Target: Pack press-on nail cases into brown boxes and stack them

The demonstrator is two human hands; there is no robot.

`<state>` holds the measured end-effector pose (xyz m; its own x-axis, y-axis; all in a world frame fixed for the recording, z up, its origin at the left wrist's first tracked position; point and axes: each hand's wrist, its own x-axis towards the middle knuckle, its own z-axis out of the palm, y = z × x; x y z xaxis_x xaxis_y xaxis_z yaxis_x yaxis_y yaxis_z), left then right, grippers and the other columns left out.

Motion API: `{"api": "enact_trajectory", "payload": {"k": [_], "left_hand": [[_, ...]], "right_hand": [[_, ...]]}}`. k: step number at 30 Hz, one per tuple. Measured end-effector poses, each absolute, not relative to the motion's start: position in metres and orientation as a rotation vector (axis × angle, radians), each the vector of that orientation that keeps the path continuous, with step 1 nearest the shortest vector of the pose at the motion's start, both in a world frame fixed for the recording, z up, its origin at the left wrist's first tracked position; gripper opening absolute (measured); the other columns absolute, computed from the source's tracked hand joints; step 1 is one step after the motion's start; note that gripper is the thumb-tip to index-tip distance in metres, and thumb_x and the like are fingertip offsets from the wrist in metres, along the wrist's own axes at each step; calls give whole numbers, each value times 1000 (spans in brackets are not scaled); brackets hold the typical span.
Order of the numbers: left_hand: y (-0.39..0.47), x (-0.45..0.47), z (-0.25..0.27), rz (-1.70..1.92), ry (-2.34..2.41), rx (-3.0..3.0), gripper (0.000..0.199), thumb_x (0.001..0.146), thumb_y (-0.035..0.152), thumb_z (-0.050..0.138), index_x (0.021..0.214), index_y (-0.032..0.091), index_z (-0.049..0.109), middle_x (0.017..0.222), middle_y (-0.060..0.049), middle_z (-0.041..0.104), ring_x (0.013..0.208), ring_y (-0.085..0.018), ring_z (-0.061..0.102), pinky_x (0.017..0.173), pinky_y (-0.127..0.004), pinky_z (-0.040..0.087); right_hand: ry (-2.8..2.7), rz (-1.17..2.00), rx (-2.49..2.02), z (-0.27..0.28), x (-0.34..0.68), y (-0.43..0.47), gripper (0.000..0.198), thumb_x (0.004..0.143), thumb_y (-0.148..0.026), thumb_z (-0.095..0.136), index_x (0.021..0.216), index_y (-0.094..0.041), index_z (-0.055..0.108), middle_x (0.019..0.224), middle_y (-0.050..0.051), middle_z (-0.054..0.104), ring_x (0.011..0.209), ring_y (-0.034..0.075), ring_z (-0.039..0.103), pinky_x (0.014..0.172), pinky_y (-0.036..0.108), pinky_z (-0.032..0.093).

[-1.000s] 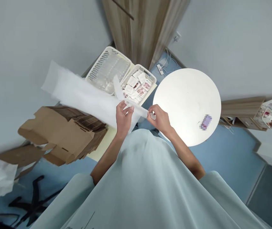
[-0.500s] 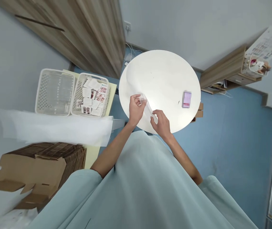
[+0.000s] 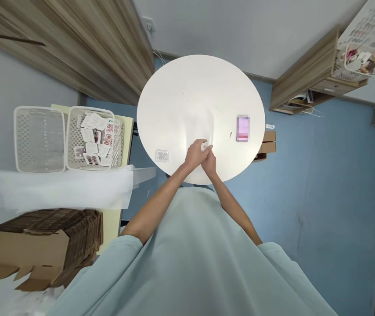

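Both hands meet over the near part of a round white table (image 3: 164, 96). My left hand (image 3: 194, 153) is closed, with its fingers curled on the near end of a thin, translucent white sheet (image 3: 201, 125). My right hand (image 3: 210, 163) presses up against it, its fingers closed at the same bunched end. The rest of the sheet lies away from me on the white tabletop and is hard to make out. To the left of my hands is a small clear pack (image 3: 162, 155) with little pale items inside.
A phone with a blurred pink screen (image 3: 243, 128) lies on the table's right. Left, a side table carries an empty white basket (image 3: 40, 139), a basket of small packs (image 3: 90, 113), a stack of white sheets (image 3: 55, 188) and flattened cardboard boxes (image 3: 26, 248). Brown boxes (image 3: 269, 141) stand beyond the right edge.
My hands have come together from apart, the right one moving left to the left one. The sheet's far part has swung from the left to straight ahead. The clear pack now shows.
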<state>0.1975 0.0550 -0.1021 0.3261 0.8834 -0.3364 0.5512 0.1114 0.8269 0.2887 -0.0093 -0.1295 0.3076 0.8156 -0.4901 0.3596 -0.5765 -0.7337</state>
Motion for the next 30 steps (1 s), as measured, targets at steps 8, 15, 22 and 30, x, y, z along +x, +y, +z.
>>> {"api": "enact_trajectory", "payload": {"k": [8,15,22,30], "left_hand": [[37,154,-163,-65,1315,1803,63,108,33,57,166,10,53,185,-24,34,172,-40,35,136,-59,36],[21,124,-190,-340,1182,2004,71,105,22,51,174,9,46,189,-21,22,177,-41,19,141,-60,23],[22,125,-196,-218,1303,1977,73,105,24,51,175,7,44,189,-24,20,178,-41,17,141,-63,20],[20,127,-195,-222,1252,1986,79,105,32,59,177,8,39,189,-25,18,177,-43,18,140,-62,23]], "right_hand": [[-757,1389,-2114,-196,331,1,27,107,-32,48,88,-22,63,99,8,79,90,21,73,82,28,55],[-1162,1257,-2424,-200,364,9,37,100,-29,60,68,-29,43,72,1,61,74,23,58,71,32,44],[-961,1341,-2432,-199,373,-6,39,97,-28,64,68,-28,38,66,-5,52,67,18,65,66,29,40],[-875,1284,-2400,-209,329,8,33,100,-36,64,74,-27,44,75,-4,62,73,17,68,70,28,43]]}}
